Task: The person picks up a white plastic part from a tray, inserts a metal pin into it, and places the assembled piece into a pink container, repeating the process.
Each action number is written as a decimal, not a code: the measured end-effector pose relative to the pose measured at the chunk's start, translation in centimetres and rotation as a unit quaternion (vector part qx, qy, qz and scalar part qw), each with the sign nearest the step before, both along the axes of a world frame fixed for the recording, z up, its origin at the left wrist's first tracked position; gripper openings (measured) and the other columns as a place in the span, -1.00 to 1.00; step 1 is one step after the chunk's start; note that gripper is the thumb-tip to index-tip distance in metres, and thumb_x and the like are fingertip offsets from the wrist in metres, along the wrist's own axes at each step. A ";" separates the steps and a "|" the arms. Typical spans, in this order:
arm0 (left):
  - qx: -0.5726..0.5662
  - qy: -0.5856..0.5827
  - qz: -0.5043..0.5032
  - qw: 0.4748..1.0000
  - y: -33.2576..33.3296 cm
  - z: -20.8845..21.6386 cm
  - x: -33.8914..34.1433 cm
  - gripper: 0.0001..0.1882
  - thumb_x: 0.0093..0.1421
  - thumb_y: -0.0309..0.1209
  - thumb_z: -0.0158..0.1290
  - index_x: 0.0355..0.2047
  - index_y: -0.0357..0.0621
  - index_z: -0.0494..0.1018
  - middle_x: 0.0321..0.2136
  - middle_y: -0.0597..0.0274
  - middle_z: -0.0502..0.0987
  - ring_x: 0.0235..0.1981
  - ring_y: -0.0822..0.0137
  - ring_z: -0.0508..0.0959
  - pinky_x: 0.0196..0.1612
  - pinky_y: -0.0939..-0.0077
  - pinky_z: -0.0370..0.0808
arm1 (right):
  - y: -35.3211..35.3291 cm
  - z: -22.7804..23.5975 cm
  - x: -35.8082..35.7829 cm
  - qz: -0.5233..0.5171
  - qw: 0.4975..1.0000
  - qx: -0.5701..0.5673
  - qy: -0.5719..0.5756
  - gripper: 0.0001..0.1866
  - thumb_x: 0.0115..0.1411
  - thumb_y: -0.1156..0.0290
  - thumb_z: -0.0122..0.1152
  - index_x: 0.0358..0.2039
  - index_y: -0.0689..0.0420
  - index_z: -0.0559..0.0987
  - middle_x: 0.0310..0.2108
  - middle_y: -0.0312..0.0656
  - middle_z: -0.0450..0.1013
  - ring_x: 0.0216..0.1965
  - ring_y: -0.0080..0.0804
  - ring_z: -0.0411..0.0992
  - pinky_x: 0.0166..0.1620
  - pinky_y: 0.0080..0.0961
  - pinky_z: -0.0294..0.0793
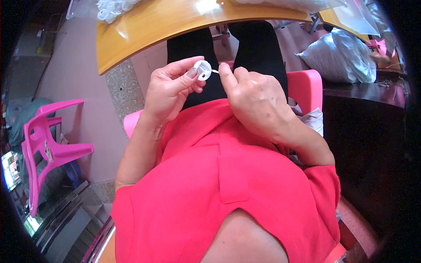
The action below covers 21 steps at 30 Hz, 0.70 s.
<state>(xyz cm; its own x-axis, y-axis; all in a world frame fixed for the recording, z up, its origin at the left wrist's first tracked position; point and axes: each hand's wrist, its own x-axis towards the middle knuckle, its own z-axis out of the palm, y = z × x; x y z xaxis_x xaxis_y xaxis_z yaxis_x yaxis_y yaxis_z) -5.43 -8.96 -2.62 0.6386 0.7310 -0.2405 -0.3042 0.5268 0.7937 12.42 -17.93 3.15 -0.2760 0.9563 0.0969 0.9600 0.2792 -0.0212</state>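
Observation:
My left hand [170,90] pinches a small round white plastic part [203,69] between thumb and fingers. A recess and a small dark hole show in the part's face. My right hand [259,98] is closed just to the right, its index finger pointing toward the part. From its fingertips a thin pale strip [215,71] sticks out toward the part's right edge. Whether the strip is a blade or another slim tool cannot be made out, and the rest of it is hidden in the hand. Both hands are held above my lap.
A wooden table [144,35] lies ahead, with a pile of white plastic parts [115,8] at its far left. To the left, a pink plastic stool [46,140] lies tipped. A stuffed white sack [340,57] stands at the right, beyond a dark surface [364,127].

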 end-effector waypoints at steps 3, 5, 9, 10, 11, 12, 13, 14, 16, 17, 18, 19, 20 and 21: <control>0.013 0.001 -0.003 1.000 -0.1 0.1 0.0 -0.68 0.16 -0.53 0.08 -0.06 -0.35 0.44 -0.30 0.09 0.56 -0.37 0.38 0.55 -0.33 0.58 0.52 | -0.1 0.4 -0.2 0.005 1.000 0.019 0.021 -0.78 0.05 0.46 0.04 -0.31 0.33 0.48 -0.58 -0.09 0.44 -0.58 -0.29 0.51 -0.60 -0.48 0.50; 0.019 0.001 -0.002 1.000 -0.1 -0.1 0.1 -0.68 0.16 -0.53 0.09 -0.06 -0.36 0.44 -0.30 0.09 0.56 -0.38 0.38 0.55 -0.32 0.58 0.52 | -0.1 0.4 -0.3 0.009 1.000 0.016 0.020 -0.77 0.05 0.45 0.04 -0.31 0.33 0.48 -0.58 -0.09 0.44 -0.58 -0.29 0.52 -0.60 -0.47 0.50; 0.050 0.006 -0.002 0.999 -0.3 -0.2 0.2 -0.68 0.13 -0.56 0.11 -0.08 -0.36 0.46 -0.31 0.09 0.57 -0.37 0.40 0.55 -0.32 0.60 0.52 | 0.0 0.1 -0.3 0.025 0.999 0.035 0.021 -0.81 0.06 0.43 0.03 -0.36 0.29 0.48 -0.59 -0.11 0.43 -0.58 -0.31 0.51 -0.59 -0.45 0.49; 0.053 0.003 -0.003 0.999 -0.3 -0.2 0.2 -0.68 0.12 -0.57 0.12 -0.09 -0.36 0.46 -0.31 0.09 0.57 -0.36 0.40 0.55 -0.31 0.60 0.52 | 0.0 0.0 -0.4 0.025 0.999 0.035 0.021 -0.81 0.06 0.43 0.03 -0.36 0.29 0.48 -0.59 -0.11 0.43 -0.58 -0.31 0.51 -0.59 -0.45 0.49; 0.052 0.003 -0.003 0.999 -0.3 -0.2 0.2 -0.68 0.12 -0.57 0.12 -0.09 -0.36 0.46 -0.31 0.09 0.57 -0.36 0.40 0.55 -0.31 0.60 0.52 | 0.0 -0.1 -0.5 0.024 0.999 0.041 0.015 -0.82 0.06 0.43 0.03 -0.38 0.27 0.48 -0.59 -0.13 0.42 -0.58 -0.33 0.50 -0.60 -0.45 0.49; 0.052 0.005 -0.005 0.999 -0.4 0.0 0.2 -0.68 0.11 -0.58 0.12 -0.09 -0.36 0.47 -0.31 0.09 0.57 -0.36 0.40 0.55 -0.31 0.60 0.52 | 0.0 -0.2 -0.6 0.023 0.999 0.048 0.010 -0.83 0.06 0.42 0.03 -0.41 0.26 0.49 -0.60 -0.14 0.42 -0.59 -0.34 0.50 -0.60 -0.45 0.48; 0.052 0.008 -0.007 0.999 -0.3 0.0 0.2 -0.68 0.11 -0.59 0.12 -0.10 -0.36 0.47 -0.31 0.08 0.58 -0.36 0.40 0.55 -0.31 0.60 0.52 | 0.1 -0.3 -0.7 0.022 0.999 0.048 0.010 -0.83 0.06 0.42 0.03 -0.41 0.26 0.49 -0.60 -0.14 0.42 -0.59 -0.34 0.50 -0.60 -0.45 0.48; 0.052 0.008 -0.007 0.999 -0.3 0.0 0.2 -0.68 0.11 -0.59 0.12 -0.10 -0.36 0.47 -0.31 0.08 0.58 -0.36 0.40 0.55 -0.31 0.60 0.52 | 0.1 -0.3 -0.8 0.022 0.998 0.057 0.005 -0.84 0.06 0.41 0.04 -0.43 0.25 0.49 -0.60 -0.15 0.41 -0.60 -0.35 0.49 -0.61 -0.46 0.47; 0.053 0.000 -0.012 0.999 -0.3 -0.2 0.1 -0.69 0.10 -0.59 0.12 -0.11 -0.37 0.48 -0.31 0.08 0.58 -0.36 0.40 0.55 -0.32 0.61 0.52 | 0.1 -0.5 -0.8 0.022 0.998 0.066 0.000 -0.84 0.05 0.41 0.04 -0.44 0.24 0.49 -0.61 -0.16 0.41 -0.60 -0.36 0.48 -0.61 -0.47 0.47; 0.053 0.000 -0.012 0.999 -0.3 -0.3 0.1 -0.69 0.10 -0.59 0.12 -0.11 -0.37 0.48 -0.31 0.08 0.58 -0.36 0.40 0.55 -0.32 0.61 0.52 | 0.2 -0.5 -0.8 0.024 0.998 0.066 -0.004 -0.84 0.04 0.40 0.04 -0.46 0.23 0.50 -0.61 -0.16 0.41 -0.61 -0.36 0.48 -0.62 -0.47 0.46; 0.053 0.006 -0.015 0.998 -0.3 -0.3 0.1 -0.70 0.10 -0.59 0.13 -0.12 -0.37 0.48 -0.32 0.08 0.58 -0.37 0.41 0.55 -0.33 0.61 0.52 | 0.2 -0.6 -0.8 0.026 0.997 0.066 -0.009 -0.84 0.03 0.39 0.05 -0.48 0.23 0.50 -0.62 -0.16 0.41 -0.61 -0.37 0.47 -0.62 -0.47 0.45; 0.053 0.011 -0.018 0.998 -0.3 -0.4 0.1 -0.71 0.09 -0.60 0.13 -0.13 -0.37 0.49 -0.32 0.08 0.58 -0.37 0.41 0.55 -0.34 0.61 0.53 | 0.2 -0.6 -0.9 0.026 0.997 0.066 -0.009 -0.84 0.03 0.39 0.05 -0.48 0.23 0.50 -0.62 -0.16 0.41 -0.61 -0.37 0.47 -0.62 -0.47 0.45; 0.053 0.011 -0.019 0.998 -0.3 -0.3 0.1 -0.71 0.09 -0.60 0.13 -0.13 -0.37 0.49 -0.32 0.08 0.58 -0.37 0.41 0.55 -0.34 0.61 0.53 | 0.3 -0.6 -1.0 0.027 0.998 0.057 -0.009 -0.85 0.02 0.39 0.05 -0.50 0.22 0.50 -0.62 -0.16 0.41 -0.61 -0.36 0.47 -0.62 -0.47 0.45; 0.050 0.022 -0.020 0.998 -0.3 -0.3 0.0 -0.71 0.09 -0.60 0.13 -0.14 -0.37 0.49 -0.32 0.09 0.58 -0.37 0.42 0.55 -0.34 0.61 0.53 | 0.4 -0.6 -1.0 0.029 0.998 0.049 -0.010 -0.85 0.00 0.40 0.05 -0.52 0.21 0.50 -0.63 -0.17 0.41 -0.62 -0.36 0.46 -0.62 -0.46 0.44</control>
